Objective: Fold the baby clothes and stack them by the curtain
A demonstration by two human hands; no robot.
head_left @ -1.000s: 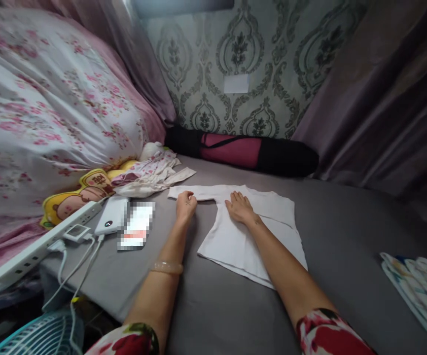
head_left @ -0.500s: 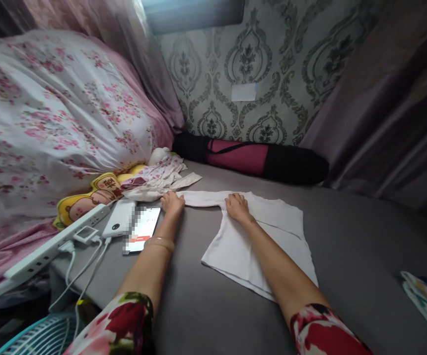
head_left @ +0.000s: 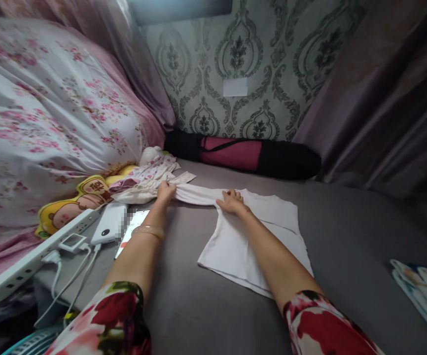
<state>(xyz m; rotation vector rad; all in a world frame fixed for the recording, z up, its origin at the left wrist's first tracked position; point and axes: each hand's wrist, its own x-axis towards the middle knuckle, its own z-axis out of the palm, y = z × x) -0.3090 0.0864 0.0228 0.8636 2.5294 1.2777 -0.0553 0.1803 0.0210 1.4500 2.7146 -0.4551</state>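
A white long-sleeved shirt [head_left: 278, 212] lies on the grey bed surface, its body partly folded and one sleeve stretched out to the left. My left hand [head_left: 166, 193] is closed around the end of that sleeve, holding it slightly raised. At the shoulder, where the sleeve meets the body, my right hand [head_left: 232, 202] has its fingers curled on the cloth and the thumb to the left. My right forearm crosses over the shirt and hides part of it. Beside my left wrist lies a phone [head_left: 139, 217] with a lit screen, partly covered by my arm.
A white power bank [head_left: 110, 224] and a power strip [head_left: 39, 256] with cables lie at left. Crumpled clothes [head_left: 150, 177] and a yellow plush toy [head_left: 73, 207] are behind them. A black and maroon long bag [head_left: 235, 155] rests along the wall. Folded cloth [head_left: 424, 291] lies at right.
My left hand has gripped the sleeve end and lifted it a little, pulling the sleeve taut. My right hand stays at the shoulder, its thumb now spread further out. The view has shifted slightly.
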